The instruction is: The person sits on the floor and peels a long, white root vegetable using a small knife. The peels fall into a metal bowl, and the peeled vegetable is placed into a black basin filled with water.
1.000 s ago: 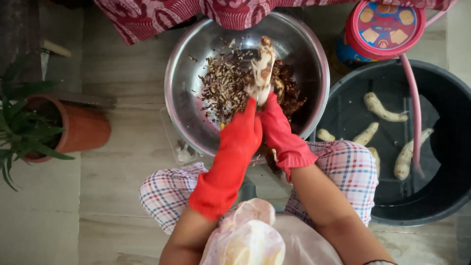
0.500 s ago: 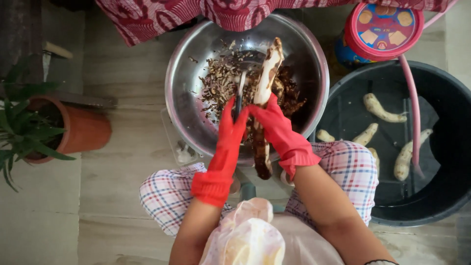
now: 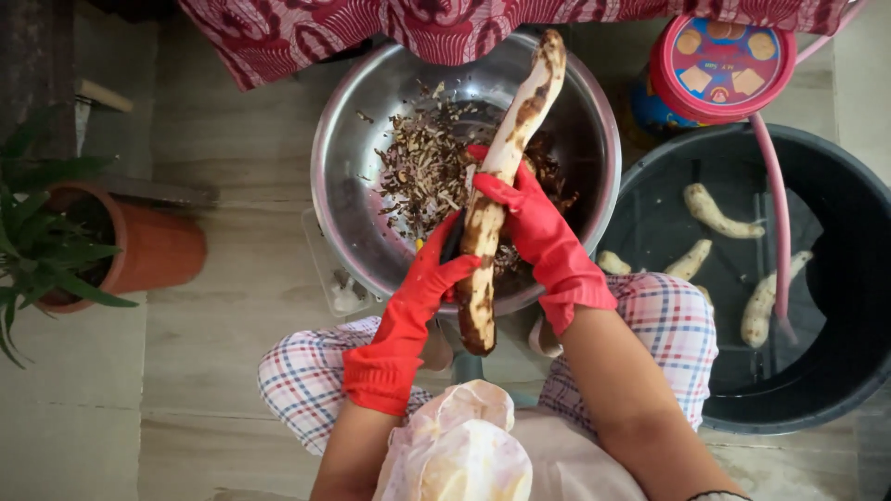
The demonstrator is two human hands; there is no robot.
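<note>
Closest to the camera, a seated person's knees in checked trousers [image 3: 306,366] frame two red-gloved hands. Left hand [image 3: 436,269] is closed around the lower part of a long, half-peeled root [image 3: 497,199], apparently with a dark blade against it; right hand [image 3: 524,209] grips the root's middle. The root slants over a steel bowl [image 3: 357,176] holding brown peelings [image 3: 422,172]. To the right, a black tub [image 3: 835,371] holds peeled roots [image 3: 715,211] in water. The wet root could slip in the gloves, sending the blade toward the fingers.
</note>
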